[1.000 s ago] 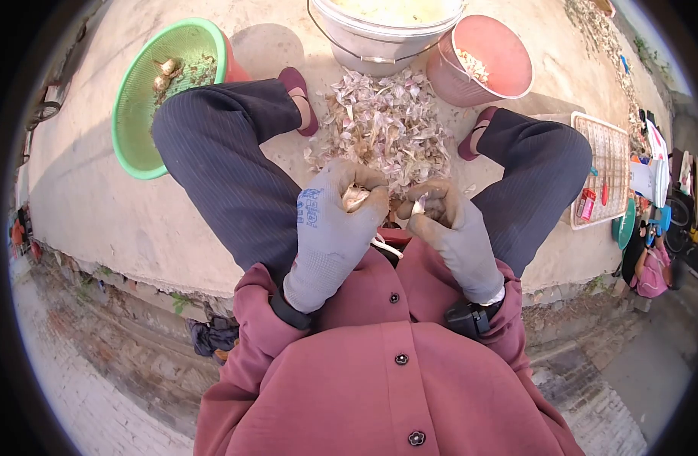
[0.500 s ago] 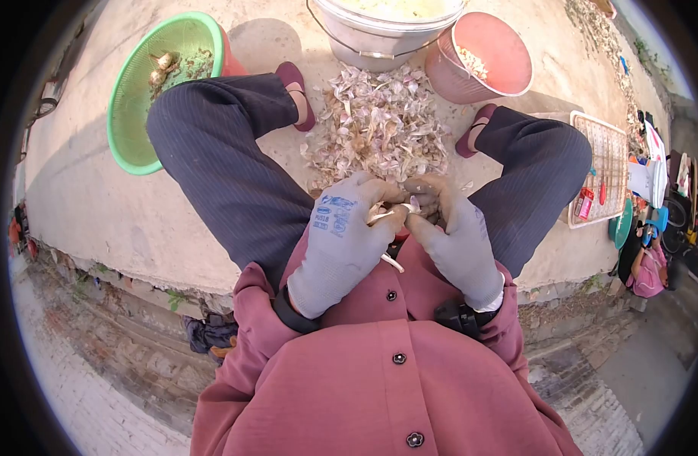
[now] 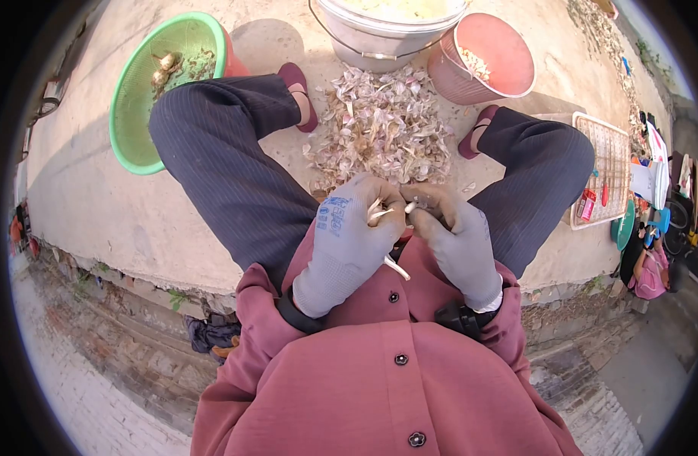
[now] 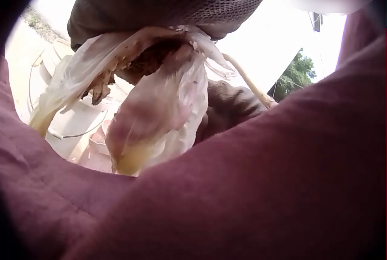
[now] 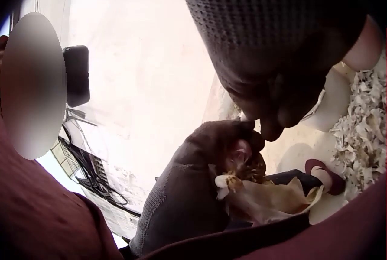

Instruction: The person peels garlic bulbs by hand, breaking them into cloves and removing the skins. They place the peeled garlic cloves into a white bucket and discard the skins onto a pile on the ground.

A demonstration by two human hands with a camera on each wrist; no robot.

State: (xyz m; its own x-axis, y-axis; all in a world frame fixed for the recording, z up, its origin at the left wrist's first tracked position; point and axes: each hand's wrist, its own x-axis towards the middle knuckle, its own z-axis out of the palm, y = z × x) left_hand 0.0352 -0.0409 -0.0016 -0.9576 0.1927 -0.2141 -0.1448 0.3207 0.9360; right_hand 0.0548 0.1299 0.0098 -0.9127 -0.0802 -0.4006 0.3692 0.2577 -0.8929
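In the head view, my gloved left hand [image 3: 347,239] grips a partly pulled-apart garlic bulb [image 3: 377,213], its thin stalk [image 3: 396,267] sticking out below the palm. Loose, papery skin [image 4: 160,112] hangs from the bulb close up in the left wrist view. My gloved right hand [image 3: 457,239] pinches a small, pale garlic clove [image 3: 411,207] between thumb and fingers, right beside the left thumb. From the right wrist, the bulb [image 5: 266,198] shows in the left hand's curled fingers, while the right fingertips hang close above it and hide the clove.
Garlic skins [image 3: 383,129] lie heaped between my feet. Behind them stand a white bucket [image 3: 387,45] and a pink bucket [image 3: 508,57] with cloves inside. A green basket [image 3: 132,144] with garlic bulbs is at left, a shallow crate [image 3: 603,171] at right.
The hands have drawn together from their earlier gap. In the right fingers, the purplish tip has given way to a paler clove, and the stalk points further down below the left hand.
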